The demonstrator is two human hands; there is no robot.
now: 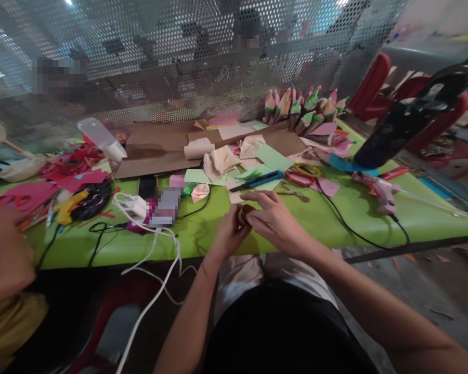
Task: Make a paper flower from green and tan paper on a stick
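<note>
My left hand (232, 228) is closed round a small brown rolled piece (242, 214), which looks like paper and is partly hidden by the fingers. My right hand (276, 221) meets it there, thumb and fingertips pressed at the piece, with the index finger stretched out above. Both hands are over the front edge of the green table (320, 228). Just beyond them lie a blue utility knife (263, 179), scissors with red and yellow handles (302, 174), a thin brush-like tool (296, 194) and a crumpled pale paper flower (200, 193).
A pink glue gun (380, 192) lies right, its cord curving across the table, near a dark bottle (393, 132). Paper-wrapped flowers (306, 109) stand at the back. Left are a phone (166, 206), white cables (175, 244), a yellow glue gun (72, 205) and another person's arm (5, 254).
</note>
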